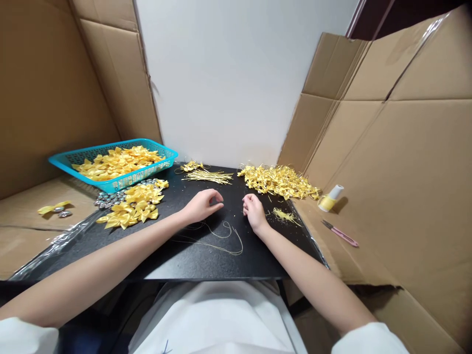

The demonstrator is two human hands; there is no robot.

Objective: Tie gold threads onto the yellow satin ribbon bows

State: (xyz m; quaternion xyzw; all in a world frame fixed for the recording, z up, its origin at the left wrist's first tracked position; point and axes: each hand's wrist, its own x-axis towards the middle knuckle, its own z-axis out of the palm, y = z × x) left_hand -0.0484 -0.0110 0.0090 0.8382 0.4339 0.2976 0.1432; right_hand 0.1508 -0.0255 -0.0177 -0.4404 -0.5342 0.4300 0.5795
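My left hand (202, 205) hovers over the middle of the black tabletop (206, 263), its thumb and curved fingers apart with nothing visible between them. Across a small gap, my right hand (254, 212) has its fingers curled together; whatever they may hold is hidden or too small to make out. A thin pale thread (232, 251) lies in loose loops on the table below my hands. Behind them is a bundle of gold twist ties (209, 176). Yellow ribbon bows (127, 214) are heaped left of my left hand. Yellow thread scraps (284, 215) lie right of my right hand.
A teal basket (110, 186) of yellow bows stands back left, beside silver bells (110, 197). At back right sits a pile of tied yellow bows (276, 181). A thread spool (331, 198) and pink thread snips (341, 233) rest on cardboard at right. Cardboard walls (405, 162) flank the table.
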